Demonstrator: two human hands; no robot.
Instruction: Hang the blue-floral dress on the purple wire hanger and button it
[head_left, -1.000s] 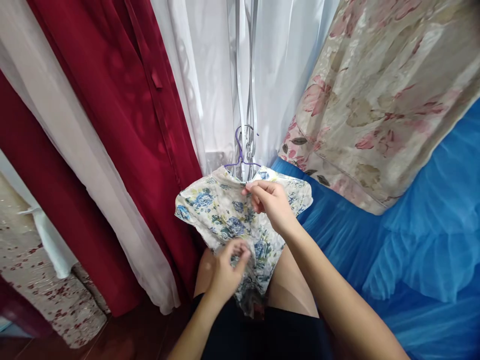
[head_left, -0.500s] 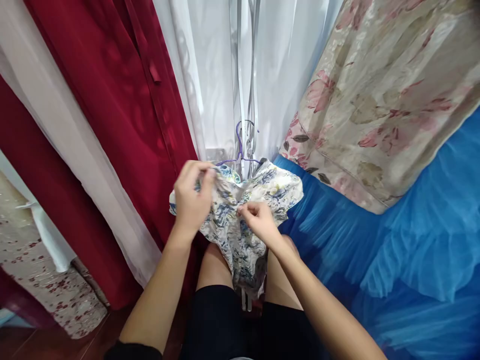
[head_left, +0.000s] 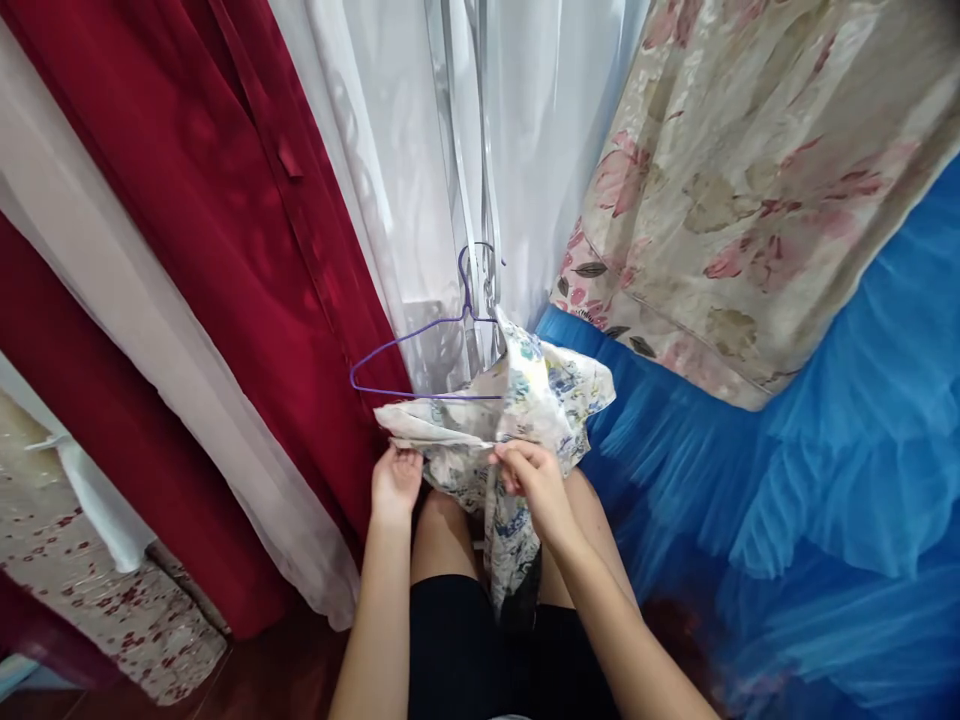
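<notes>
A white floral blouse (head_left: 540,395) with blue and yellow print hangs in front of my knees. Its right shoulder is still over a purple hanger (head_left: 427,395), whose left arm is bare. The left part of the blouse has dropped below the hanger's bottom bar. My right hand (head_left: 534,482) pinches the cloth at the middle of the front. Lower left, my left hand (head_left: 396,482) has its fingers curled at the edge of the slipped side, fingertips partly hidden by fabric.
Dark red cloth (head_left: 300,250) and pale cloth hang at left. White fabric (head_left: 405,150) with thin straps (head_left: 457,150) hangs behind the hanger. At right are a pink-flowered beige garment (head_left: 720,200) and blue ruffled tulle (head_left: 840,470). My knees are close below the blouse.
The blouse's left side has come off the hanger and folded down, baring the hanger's left arm. My left hand has moved down; my right hand went slightly down and right.
</notes>
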